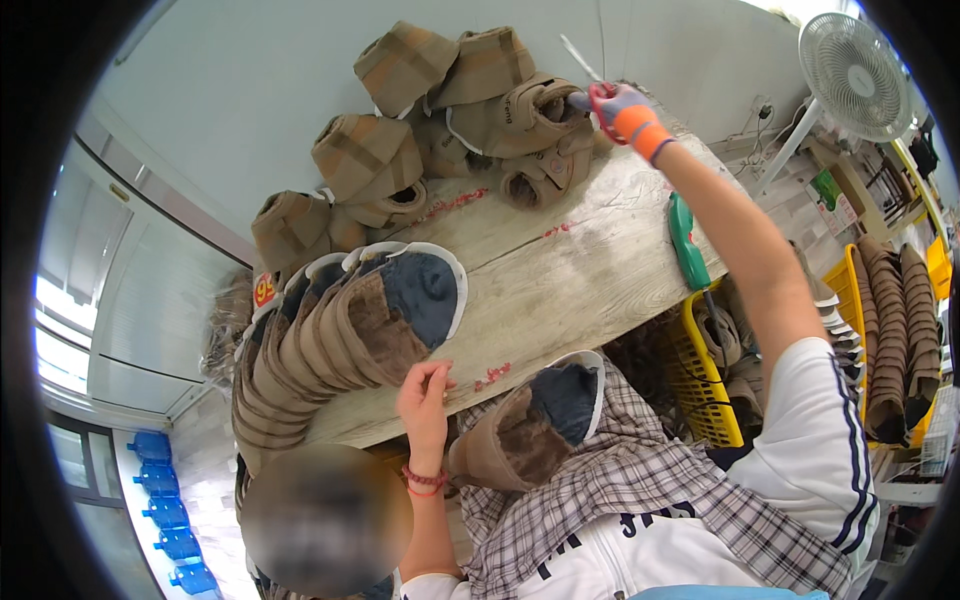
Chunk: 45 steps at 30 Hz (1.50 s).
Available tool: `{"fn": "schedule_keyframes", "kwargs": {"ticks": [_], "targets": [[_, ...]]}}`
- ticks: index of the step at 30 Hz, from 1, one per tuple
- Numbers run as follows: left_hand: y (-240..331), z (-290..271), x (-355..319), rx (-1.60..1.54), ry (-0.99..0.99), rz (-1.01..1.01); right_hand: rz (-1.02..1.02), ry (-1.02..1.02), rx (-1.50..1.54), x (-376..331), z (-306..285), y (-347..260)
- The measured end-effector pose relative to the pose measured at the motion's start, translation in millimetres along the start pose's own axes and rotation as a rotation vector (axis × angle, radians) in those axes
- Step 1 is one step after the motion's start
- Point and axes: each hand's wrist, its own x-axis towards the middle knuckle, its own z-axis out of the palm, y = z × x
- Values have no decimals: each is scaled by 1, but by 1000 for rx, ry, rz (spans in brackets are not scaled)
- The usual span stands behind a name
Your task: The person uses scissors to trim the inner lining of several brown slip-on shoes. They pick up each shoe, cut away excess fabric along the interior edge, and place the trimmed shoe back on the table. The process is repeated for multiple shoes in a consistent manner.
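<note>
My right hand is gripping scissors, blades pointing away; my left hand is curling, pinch unclear. My lap is seemingly steadying a boot.

On the worktop, shoes sit heaped at the rear, nested uppers at left, a handled tool at the right edge. Right of it stand a crate and a fan.
</note>
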Motion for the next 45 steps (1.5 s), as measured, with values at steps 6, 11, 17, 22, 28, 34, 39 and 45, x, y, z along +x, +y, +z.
{"fn": "schedule_keyframes", "kwargs": {"ticks": [6, 11, 17, 22, 28, 34, 39, 45], "targets": [[25, 36, 35, 50, -98, 92, -9, 263, 37, -22, 8, -14], [43, 61, 53, 77, -116, 170, -256, 366, -100, -95, -56, -56], [97, 141, 36, -419, -337, -101, -591, 272, -204, -211, -82, -93], [76, 121, 17, -830, -439, -396, -840, -39, -273, -285, -39, -113], [67, 53, -30, -1167, -374, -562, -917, -442, -93, -350, 3, -126], [24, -42, -72, -932, -293, -555, -574, -486, 306, -319, -42, -95], [-33, -80, -96, -769, -57, -361, -948, -454, -15, -322, -59, -63], [8, -56, -98, -657, 34, -378, -1120, -468, -319, -328, -79, -80]]}}
